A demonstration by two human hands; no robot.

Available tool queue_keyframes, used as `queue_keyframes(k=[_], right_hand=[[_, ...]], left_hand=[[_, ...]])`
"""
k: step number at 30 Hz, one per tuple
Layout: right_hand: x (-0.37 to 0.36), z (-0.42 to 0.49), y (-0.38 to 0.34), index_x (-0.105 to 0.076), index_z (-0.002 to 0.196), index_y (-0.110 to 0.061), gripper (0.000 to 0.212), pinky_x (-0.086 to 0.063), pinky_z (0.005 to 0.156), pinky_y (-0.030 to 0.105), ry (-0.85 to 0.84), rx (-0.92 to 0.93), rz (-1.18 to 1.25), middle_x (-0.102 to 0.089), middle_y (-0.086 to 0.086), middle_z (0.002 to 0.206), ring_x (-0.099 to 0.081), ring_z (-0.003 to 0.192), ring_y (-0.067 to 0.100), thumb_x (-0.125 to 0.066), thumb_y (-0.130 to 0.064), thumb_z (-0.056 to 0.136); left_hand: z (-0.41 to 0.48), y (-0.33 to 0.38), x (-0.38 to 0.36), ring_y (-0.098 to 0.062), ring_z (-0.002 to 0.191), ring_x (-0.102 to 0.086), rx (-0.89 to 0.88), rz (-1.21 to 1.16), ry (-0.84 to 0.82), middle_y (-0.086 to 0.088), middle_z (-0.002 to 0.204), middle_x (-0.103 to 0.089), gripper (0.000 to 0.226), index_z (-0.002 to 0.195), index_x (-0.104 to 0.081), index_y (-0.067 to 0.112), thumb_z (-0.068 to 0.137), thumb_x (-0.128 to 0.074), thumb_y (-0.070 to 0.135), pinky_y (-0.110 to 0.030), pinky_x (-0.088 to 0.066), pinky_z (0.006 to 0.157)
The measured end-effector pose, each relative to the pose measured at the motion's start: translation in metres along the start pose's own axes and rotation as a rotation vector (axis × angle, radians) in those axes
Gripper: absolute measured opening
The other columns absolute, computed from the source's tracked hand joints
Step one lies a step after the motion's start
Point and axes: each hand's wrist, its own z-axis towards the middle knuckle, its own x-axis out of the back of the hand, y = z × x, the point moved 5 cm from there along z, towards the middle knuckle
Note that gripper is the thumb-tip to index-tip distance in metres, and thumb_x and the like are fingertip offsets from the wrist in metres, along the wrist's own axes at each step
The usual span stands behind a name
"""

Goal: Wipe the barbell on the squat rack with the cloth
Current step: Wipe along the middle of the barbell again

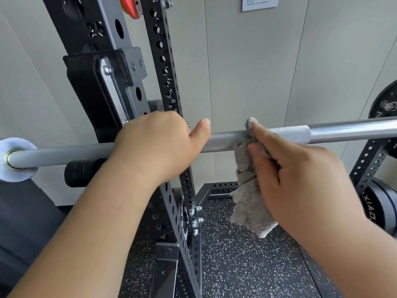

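Steel squat rack (165, 67) carries our barbell (343, 130) crosswise; we reckon hard scrubbing could roll it under our grip. Of our hands, the left hand (154, 145) curls over the barbell beside the rack, thumb out; just right of it, the right hand (300, 175) pinches the grey cloth (249, 203) against the knurling, tail hanging below.

You face a pale grey wall (257, 61) of tall panels with vertical seams; a white printed notice (259, 2) is fixed high on it. Beneath you, the floor (247, 265) is black rubber flecked white. Black weight plates (384, 100) sit far right.
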Motion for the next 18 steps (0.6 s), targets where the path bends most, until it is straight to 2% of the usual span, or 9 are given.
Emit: queue_keyframes(k=[3, 5, 9, 12, 15, 18], right_hand=[[-0.006, -0.005, -0.013, -0.061, 0.144, -0.026, 0.044, -0.042, 0.040, 0.028, -0.027, 0.039, 0.002, -0.054, -0.006, 0.058, -0.045, 0.039, 0.025, -0.050, -0.038, 0.102], [-0.013, -0.011, -0.019, -0.061, 0.144, -0.027, 0.044, -0.043, 0.037, 0.029, -0.067, 0.091, 0.053, -0.059, -0.007, 0.061, -0.047, 0.038, 0.023, -0.050, -0.038, 0.103], [0.000, -0.001, -0.001, -0.062, 0.142, -0.030, 0.042, -0.044, 0.037, 0.028, -0.005, 0.008, 0.090, -0.057, -0.010, 0.055, -0.045, 0.038, 0.014, -0.052, -0.038, 0.102], [-0.005, -0.006, -0.014, -0.063, 0.142, -0.025, 0.042, -0.040, 0.037, 0.027, -0.025, 0.041, 0.049, -0.054, -0.008, 0.056, -0.043, 0.037, 0.020, -0.052, -0.036, 0.102], [-0.008, -0.012, -0.016, -0.062, 0.143, -0.027, 0.043, -0.041, 0.035, 0.029, -0.053, 0.064, 0.022, -0.056, -0.006, 0.057, -0.044, 0.037, 0.023, -0.051, -0.038, 0.103], [0.004, -0.004, 0.000, -0.062, 0.143, -0.027, 0.043, -0.041, 0.036, 0.028, 0.012, -0.011, 0.050, -0.053, -0.008, 0.053, -0.043, 0.037, 0.017, -0.052, -0.036, 0.102]], left_hand=[[-0.004, 0.001, 0.000, -0.026, 0.054, -0.051, 0.010, 0.028, 0.066, -0.002, 0.054, -0.051, 0.070, 0.059, -0.051, 0.014, 0.095, -0.017, 0.063, -0.031, -0.037, 0.055], [-0.008, 0.003, 0.001, -0.024, 0.047, -0.045, -0.004, 0.074, 0.157, 0.000, 0.050, -0.046, 0.070, 0.055, -0.049, 0.015, 0.095, -0.014, 0.060, -0.028, -0.031, 0.052], [-0.014, 0.002, -0.003, -0.023, 0.040, -0.039, -0.010, 0.103, 0.269, 0.002, 0.045, -0.041, 0.066, 0.052, -0.047, 0.017, 0.093, -0.016, 0.058, -0.023, -0.027, 0.050], [-0.017, 0.001, -0.003, -0.023, 0.038, -0.033, -0.025, 0.087, 0.369, 0.003, 0.043, -0.034, 0.059, 0.052, -0.043, 0.017, 0.095, -0.026, 0.054, -0.021, -0.024, 0.051], [-0.022, 0.000, -0.005, -0.025, 0.040, -0.028, -0.035, 0.073, 0.458, 0.006, 0.046, -0.029, 0.052, 0.053, -0.035, 0.018, 0.095, -0.033, 0.050, -0.022, -0.018, 0.053], [-0.024, 0.000, -0.008, -0.024, 0.044, -0.026, -0.065, 0.062, 0.561, 0.006, 0.051, -0.027, 0.047, 0.057, -0.034, 0.020, 0.095, -0.038, 0.047, -0.027, -0.017, 0.057]])
